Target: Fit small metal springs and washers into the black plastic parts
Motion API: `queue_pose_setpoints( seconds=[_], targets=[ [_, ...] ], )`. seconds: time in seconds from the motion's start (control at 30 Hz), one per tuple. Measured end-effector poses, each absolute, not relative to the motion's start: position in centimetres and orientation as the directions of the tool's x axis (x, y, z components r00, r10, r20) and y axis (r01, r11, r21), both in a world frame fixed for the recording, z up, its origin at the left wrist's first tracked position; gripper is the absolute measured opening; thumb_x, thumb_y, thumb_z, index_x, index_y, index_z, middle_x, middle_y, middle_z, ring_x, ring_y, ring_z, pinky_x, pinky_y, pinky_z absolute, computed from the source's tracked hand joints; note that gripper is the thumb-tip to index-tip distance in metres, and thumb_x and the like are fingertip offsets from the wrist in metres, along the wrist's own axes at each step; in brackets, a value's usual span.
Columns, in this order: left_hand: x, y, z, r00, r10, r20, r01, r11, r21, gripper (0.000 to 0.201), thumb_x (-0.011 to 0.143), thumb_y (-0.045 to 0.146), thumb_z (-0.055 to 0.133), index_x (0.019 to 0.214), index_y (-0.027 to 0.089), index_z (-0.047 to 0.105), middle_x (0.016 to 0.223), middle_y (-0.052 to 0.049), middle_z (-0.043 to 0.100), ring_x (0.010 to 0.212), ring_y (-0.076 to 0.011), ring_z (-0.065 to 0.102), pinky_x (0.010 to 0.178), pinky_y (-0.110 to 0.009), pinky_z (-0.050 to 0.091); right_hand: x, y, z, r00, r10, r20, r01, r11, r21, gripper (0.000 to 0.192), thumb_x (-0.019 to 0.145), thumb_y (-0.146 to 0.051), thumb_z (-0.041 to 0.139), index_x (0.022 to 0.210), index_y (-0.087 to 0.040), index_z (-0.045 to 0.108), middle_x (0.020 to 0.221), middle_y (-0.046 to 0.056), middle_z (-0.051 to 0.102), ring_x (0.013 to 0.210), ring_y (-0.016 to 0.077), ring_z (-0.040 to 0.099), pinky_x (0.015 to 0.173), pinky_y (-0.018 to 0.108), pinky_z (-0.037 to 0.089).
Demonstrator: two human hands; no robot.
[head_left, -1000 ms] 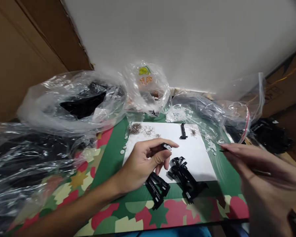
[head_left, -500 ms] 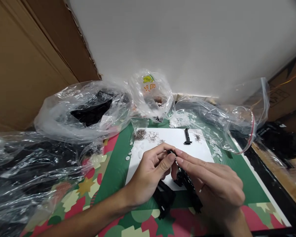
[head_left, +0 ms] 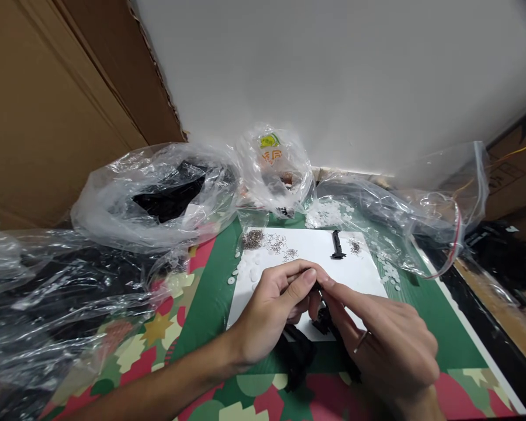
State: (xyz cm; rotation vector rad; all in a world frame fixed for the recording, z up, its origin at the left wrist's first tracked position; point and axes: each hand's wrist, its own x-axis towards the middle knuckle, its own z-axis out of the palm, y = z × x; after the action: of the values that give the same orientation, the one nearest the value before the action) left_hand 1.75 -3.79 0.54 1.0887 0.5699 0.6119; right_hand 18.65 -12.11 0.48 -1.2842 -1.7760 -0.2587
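A: What changed?

B: 1 s ago my right hand (head_left: 377, 339) was off at the right edge w/ a thin tool. Now it's at frame center, fingertips meeting my left hand (head_left: 272, 310).

A: Grip?

B: Both pinched narrow on 1 small black part (head_left: 312, 279), over the white sheet (head_left: 359, 272). So the fitting work's begun, I'd say. Black pieces (head_left: 296, 354) lie below.

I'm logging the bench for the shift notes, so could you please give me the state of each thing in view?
left hand: pinching a small black part, mostly hidden.
right hand: fingertips meeting the left hand's.
black part: lying alone on the white sheet.
springs: loose piles.
white washers: scattered.
clear bag: open, crumpled.
black parts pile: heaped under the hands.
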Motion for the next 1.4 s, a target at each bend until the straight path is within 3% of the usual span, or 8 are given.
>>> queue_pose_setpoints(
  seconds=[0.27, 0.47, 0.7, 0.93, 1.0, 1.13, 1.3, 1.4],
  targets=[
    [1.9, -4.1, 0.7, 0.692, 0.710, -0.131, -0.201, 0.363, 0.910, 0.037, 0.107, 0.051, 0.063, 0.106, 0.016, 0.074, 0.067, 0.002, 0.057, 0.053, -0.0070, 0.033, 0.048, -0.024, 0.019, 17.8, -12.0, 0.7, -0.019, 0.637, 0.771, 0.847, 0.421, -0.326, 0.030, 0.098, -0.003, 0.067, 0.121, -0.022, 0.075, 0.078, 0.000, 0.084, 0.052, 0.0141, 0.076, 0.050, 0.023, 0.054],
    [1.7, -3.7, 0.7, 0.676, 0.735, -0.057, -0.146, 0.208, 0.967, 0.034, 0.108, 0.048, 0.061, 0.105, 0.018, 0.077, 0.068, 0.001, 0.059, 0.059, -0.0099, 0.045, 0.053, -0.024, 0.028, 18.1, -12.2, 0.6, -0.003, 0.686, 0.727, 0.842, 0.394, -0.368, 0.023, 0.101, -0.007, 0.065, 0.111, -0.023, 0.077, 0.075, -0.002, 0.083, 0.052, 0.0135, 0.075, 0.051, 0.022, 0.056],
    [1.2, -3.5, 1.0, 0.712, 0.697, -0.085, 0.049, 0.072, 0.996, 0.049, 0.110, 0.054, 0.050, 0.099, 0.014, 0.076, 0.074, 0.000, 0.056, 0.072, -0.0163, 0.050, 0.071, -0.029, 0.040, 18.5, -11.8, 1.5, 0.122, 0.754, 0.645, 0.715, 0.384, -0.584, 0.015, 0.095, -0.017, 0.081, 0.107, -0.026, 0.078, 0.081, -0.001, 0.080, 0.049, 0.0108, 0.063, 0.055, 0.024, 0.058],
    [0.6, -3.4, 0.7, 0.779, 0.600, -0.184, 0.030, 0.257, 0.966, 0.055, 0.108, 0.059, 0.048, 0.086, 0.013, 0.069, 0.071, 0.002, 0.044, 0.067, -0.0138, 0.037, 0.063, -0.028, 0.030, 18.0, -10.9, 2.4, 0.096, 0.811, 0.577, 0.569, 0.431, -0.700, 0.014, 0.093, -0.017, 0.083, 0.103, -0.021, 0.075, 0.096, 0.004, 0.077, 0.075, 0.0152, 0.070, 0.071, 0.027, 0.060],
    [0.4, -3.3, 0.4, 0.777, 0.597, -0.196, 0.012, 0.299, 0.954, 0.059, 0.107, 0.059, 0.050, 0.076, 0.013, 0.068, 0.064, 0.003, 0.037, 0.061, -0.0125, 0.030, 0.059, -0.029, 0.025, 18.0, -10.6, 2.3, 0.098, 0.827, 0.554, 0.557, 0.416, -0.719, 0.008, 0.095, -0.018, 0.080, 0.100, -0.022, 0.074, 0.098, 0.004, 0.077, 0.074, 0.0153, 0.070, 0.068, 0.026, 0.059],
    [0.2, -2.8, 0.0, 0.807, 0.564, -0.174, -0.060, 0.372, 0.927, 0.058, 0.102, 0.063, 0.054, 0.074, 0.013, 0.066, 0.064, -0.002, 0.051, 0.058, -0.0124, 0.038, 0.056, -0.028, 0.023, 18.4, -10.0, 1.6, 0.035, 0.866, 0.498, 0.567, 0.393, -0.724, 0.005, 0.102, -0.023, 0.069, 0.100, -0.023, 0.073, 0.099, 0.005, 0.076, 0.071, 0.0146, 0.069, 0.057, 0.024, 0.052],
    [0.3, -2.1, 0.5, 0.760, 0.622, -0.187, -0.142, 0.440, 0.887, 0.058, 0.097, 0.067, 0.063, 0.068, 0.019, 0.048, 0.063, 0.006, 0.032, 0.057, -0.0107, 0.027, 0.056, -0.026, 0.024, 19.3, -9.5, 0.9, -0.100, 0.900, 0.425, 0.556, 0.404, -0.726, 0.011, 0.106, -0.025, 0.061, 0.110, -0.027, 0.071, 0.102, 0.002, 0.076, 0.068, 0.0130, 0.066, 0.054, 0.022, 0.047],
    [0.7, -2.0, 1.1, 0.746, 0.646, -0.159, -0.193, 0.439, 0.878, 0.062, 0.096, 0.073, 0.062, 0.071, 0.020, 0.043, 0.068, 0.006, 0.033, 0.062, -0.0109, 0.026, 0.059, -0.024, 0.026, 20.0, -9.4, 0.9, -0.149, 0.920, 0.362, 0.559, 0.380, -0.737, 0.013, 0.106, -0.029, 0.061, 0.116, -0.029, 0.069, 0.095, 0.000, 0.075, 0.057, 0.0115, 0.056, 0.050, 0.024, 0.042]
  ],
)
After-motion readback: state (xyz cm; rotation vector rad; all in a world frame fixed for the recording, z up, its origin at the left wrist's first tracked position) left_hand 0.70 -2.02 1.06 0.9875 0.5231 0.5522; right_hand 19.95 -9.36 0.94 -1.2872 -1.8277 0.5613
